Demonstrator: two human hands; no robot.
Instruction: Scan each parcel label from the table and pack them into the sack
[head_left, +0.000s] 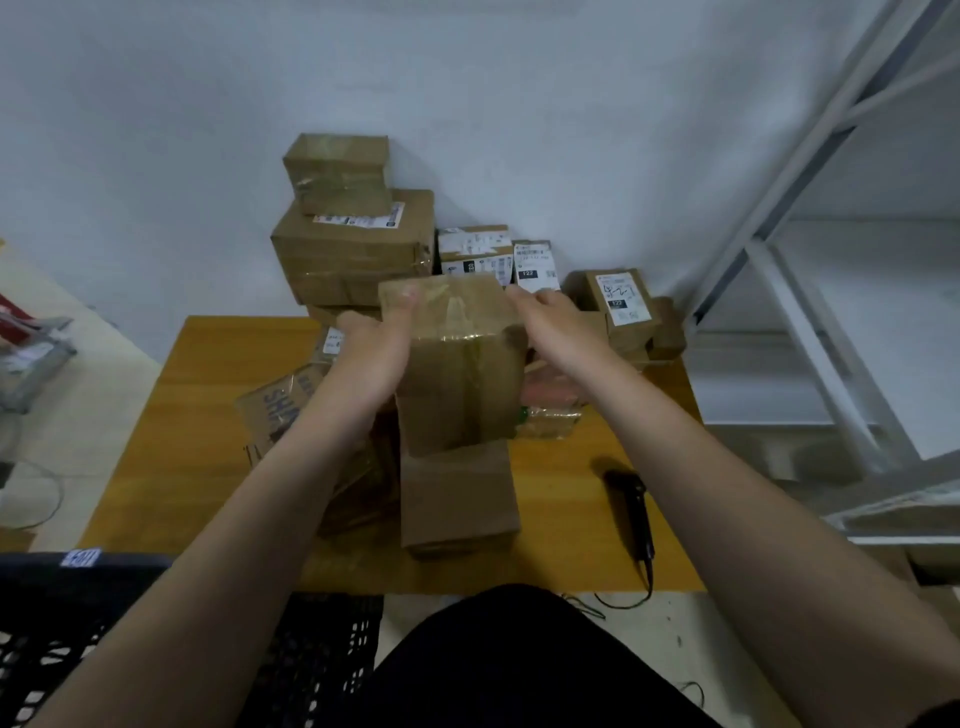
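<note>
Your left hand (374, 353) and right hand (556, 322) grip the sides of the taped box (457, 374), held above the surface (208, 415) left of the scanner (631, 504), so turn it slowly until its label, not showing now, faces you.

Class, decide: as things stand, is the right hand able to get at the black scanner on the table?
Probably yes, once it lets go: the right hand holds the raised box, but the scanner lies uncovered on the table, on that hand's side.
</note>
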